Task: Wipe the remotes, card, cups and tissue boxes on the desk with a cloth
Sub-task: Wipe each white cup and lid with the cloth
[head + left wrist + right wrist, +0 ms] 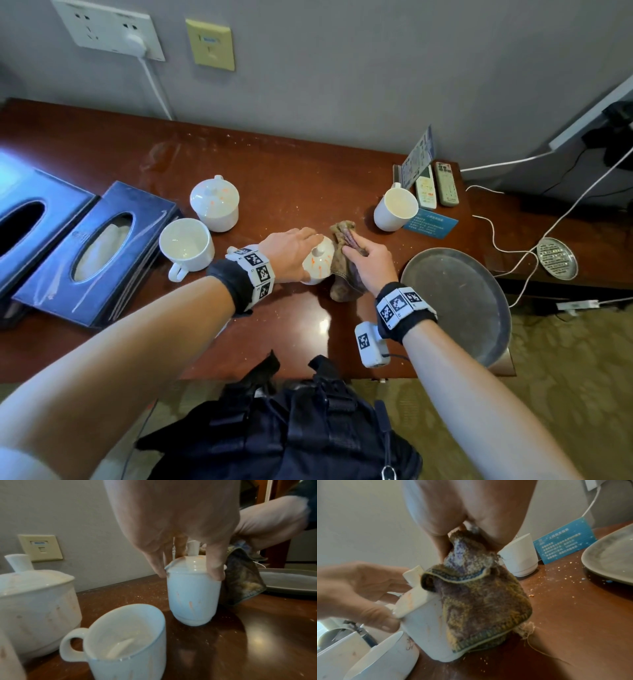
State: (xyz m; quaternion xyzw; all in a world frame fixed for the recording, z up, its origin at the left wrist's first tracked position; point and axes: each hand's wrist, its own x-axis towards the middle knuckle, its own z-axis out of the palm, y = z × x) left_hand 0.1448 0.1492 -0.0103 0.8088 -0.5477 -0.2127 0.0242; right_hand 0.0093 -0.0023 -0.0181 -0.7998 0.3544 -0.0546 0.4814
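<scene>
A lidded white cup [317,262] streaked with orange stands mid-desk. My left hand [298,253] grips its lid rim from above, fingers [217,568] curled over the edge. My right hand [359,255] holds a brown knitted cloth [344,274] and presses it against the cup's right side [426,626]; the cloth [481,608] drapes down to the desk. Another lidded cup [214,202] and an open cup [186,245] stand to the left, a third cup [395,209] to the right. Two remotes [436,186] and a blue card [431,224] lie far right. Two dark tissue boxes [99,253] sit left.
A round metal tray [455,301] lies at the desk's right front corner, close to my right wrist. A standing leaflet [418,157] leans behind the remotes. A metal dish [556,258] and white cables [507,246] lie beyond the desk's right edge. Crumbs dot the wood.
</scene>
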